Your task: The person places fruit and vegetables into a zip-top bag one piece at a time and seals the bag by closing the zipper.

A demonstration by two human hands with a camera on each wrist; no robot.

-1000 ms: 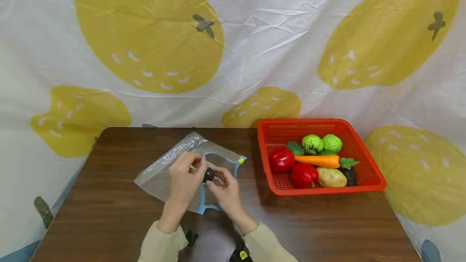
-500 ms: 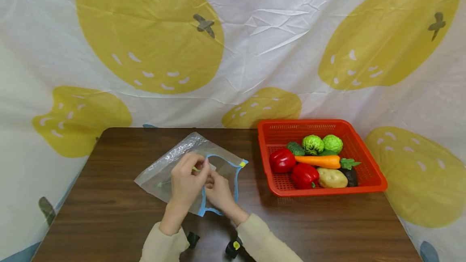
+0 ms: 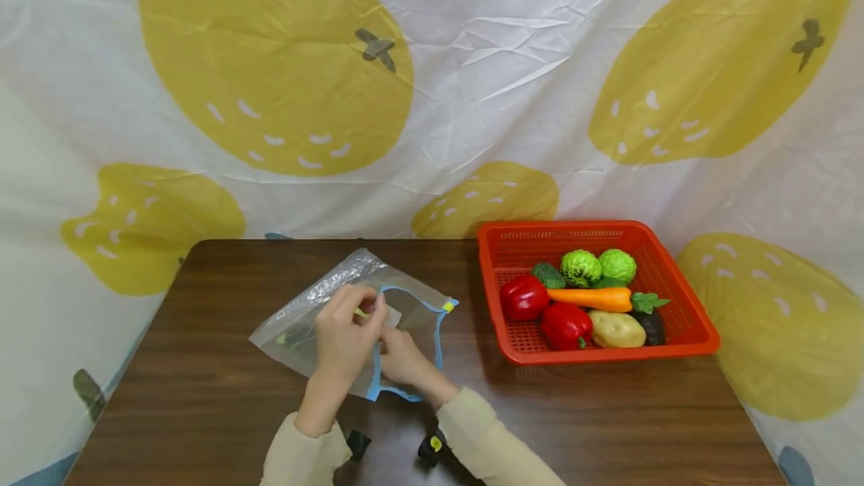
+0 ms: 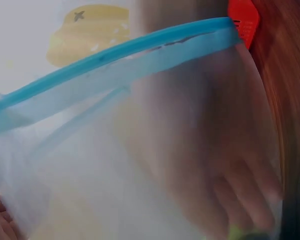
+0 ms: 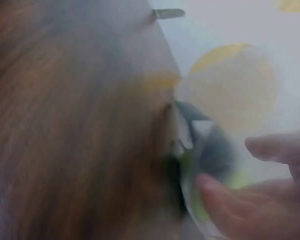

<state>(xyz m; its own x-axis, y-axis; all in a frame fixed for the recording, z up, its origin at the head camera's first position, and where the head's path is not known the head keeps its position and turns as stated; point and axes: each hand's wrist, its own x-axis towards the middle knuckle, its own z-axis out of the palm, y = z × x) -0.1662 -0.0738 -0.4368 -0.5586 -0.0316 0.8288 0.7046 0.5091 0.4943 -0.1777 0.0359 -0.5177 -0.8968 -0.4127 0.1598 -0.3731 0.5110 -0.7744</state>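
My left hand pinches the upper rim of a clear plastic zip bag with blue edging, lying at a slant on the table. My right hand reaches in through the bag's mouth, its fingers hidden behind the left hand in the head view. Through the cloudy plastic in the left wrist view, the right hand has its fingers extended, with a bit of green at the tips. A blurred dark and green item lies by the parted right fingers in the right wrist view.
To the right stands a red basket with red peppers, a carrot, a potato and several green vegetables. Black straps hang below the wrists. A lemon-print cloth rises behind the brown table.
The right hand, which held a small dark round item at the bag's mouth, has moved left and deeper into the bag. That item is now out of sight in the head view. The left hand stays put.
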